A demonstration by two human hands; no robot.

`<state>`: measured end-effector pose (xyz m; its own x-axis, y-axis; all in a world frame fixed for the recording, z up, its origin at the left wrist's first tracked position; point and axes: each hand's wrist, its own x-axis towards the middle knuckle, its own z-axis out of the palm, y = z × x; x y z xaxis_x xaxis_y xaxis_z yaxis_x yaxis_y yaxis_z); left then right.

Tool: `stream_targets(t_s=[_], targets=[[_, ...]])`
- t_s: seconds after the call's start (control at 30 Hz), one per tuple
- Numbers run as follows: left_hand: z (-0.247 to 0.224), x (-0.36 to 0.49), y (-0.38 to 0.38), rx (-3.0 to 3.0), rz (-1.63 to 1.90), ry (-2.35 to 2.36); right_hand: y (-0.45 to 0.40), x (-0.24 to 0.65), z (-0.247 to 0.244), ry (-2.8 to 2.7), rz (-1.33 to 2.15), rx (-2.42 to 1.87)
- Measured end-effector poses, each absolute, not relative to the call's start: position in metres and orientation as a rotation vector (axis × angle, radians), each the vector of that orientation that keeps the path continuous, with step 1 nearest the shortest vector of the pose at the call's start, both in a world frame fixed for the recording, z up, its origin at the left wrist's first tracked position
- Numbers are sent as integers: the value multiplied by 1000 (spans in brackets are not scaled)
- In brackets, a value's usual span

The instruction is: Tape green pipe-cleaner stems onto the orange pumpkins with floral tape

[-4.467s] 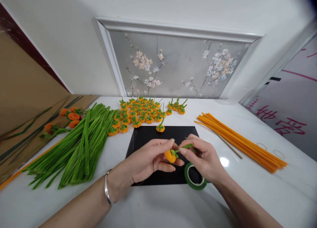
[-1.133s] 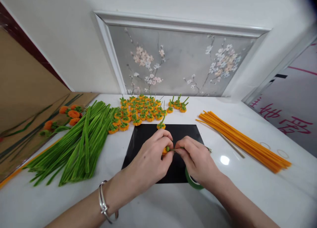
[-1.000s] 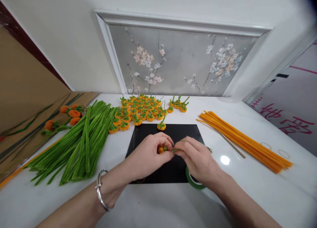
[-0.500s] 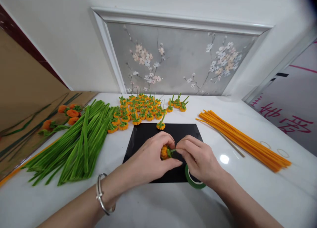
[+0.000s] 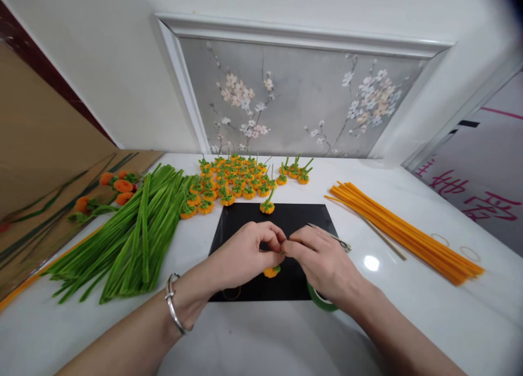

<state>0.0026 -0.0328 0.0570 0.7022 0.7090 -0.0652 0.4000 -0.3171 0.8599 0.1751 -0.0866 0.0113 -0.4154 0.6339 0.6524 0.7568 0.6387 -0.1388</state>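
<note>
My left hand and my right hand meet above a black mat, fingertips pinched together. Between them is a small bit of green, mostly hidden by the fingers. Just below the fingertips an orange pumpkin-like piece with a green top shows on or over the mat. Another such piece with an upright green stem stands at the mat's back edge. A green tape roll lies partly under my right hand, and a metal tool sticks out behind it.
Green fuzzy stems lie in a pile at left, beside orange flowers. Several small orange pieces stand at the back. Orange fuzzy stems lie at right with a thin stick and rubber bands.
The orange piece, before inside my left hand, now shows below the fingertips. My right hand has moved slightly left, and the metal tool and a thin ring on the mat have come into view.
</note>
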Motion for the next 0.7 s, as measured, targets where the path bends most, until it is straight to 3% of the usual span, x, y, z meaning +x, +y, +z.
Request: stream_targets(t_s=[0.13, 0.27, 0.4, 0.7], targets=[[58, -3, -25, 1739, 231, 737, -87, 175, 12, -2207, -219, -1058], [61, -2, -29, 1908, 162, 760, -86, 176, 12, -2215, -180, -1090], [60, 5, -46, 2270, 387, 971, -87, 177, 12, -2150, -27, -1166], [42, 10, -53, 2493, 792, 899, -91, 175, 16, -1967, 217, -1256]])
